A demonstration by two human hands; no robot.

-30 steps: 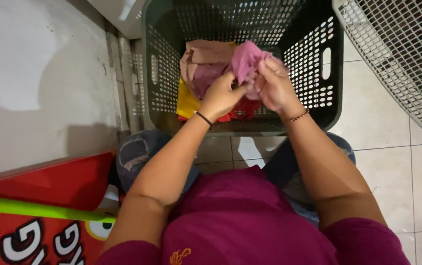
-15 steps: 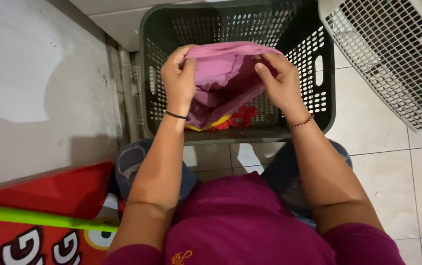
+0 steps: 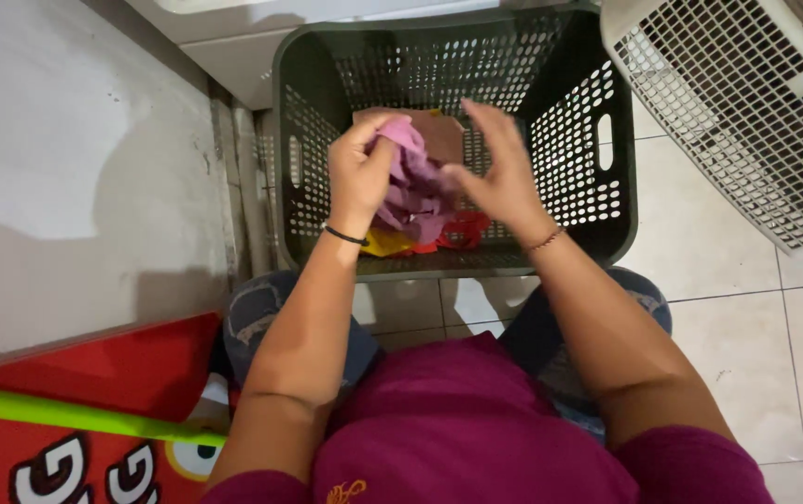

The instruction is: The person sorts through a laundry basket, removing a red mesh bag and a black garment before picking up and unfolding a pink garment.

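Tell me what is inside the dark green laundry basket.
Inside the dark green basket lie a red cloth, a yellow cloth and a brownish piece. The left hand holds a bunched pink garment above them, hiding whatever lies beneath.

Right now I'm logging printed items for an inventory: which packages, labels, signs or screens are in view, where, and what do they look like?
Red printed cardboard box: bottom-left, beside the person's left knee; flat panels, large white cartoon lettering, a yellow cartoon face.
Small gold embroidered mark: bottom centre, on the maroon shirt.
No screens or signs.
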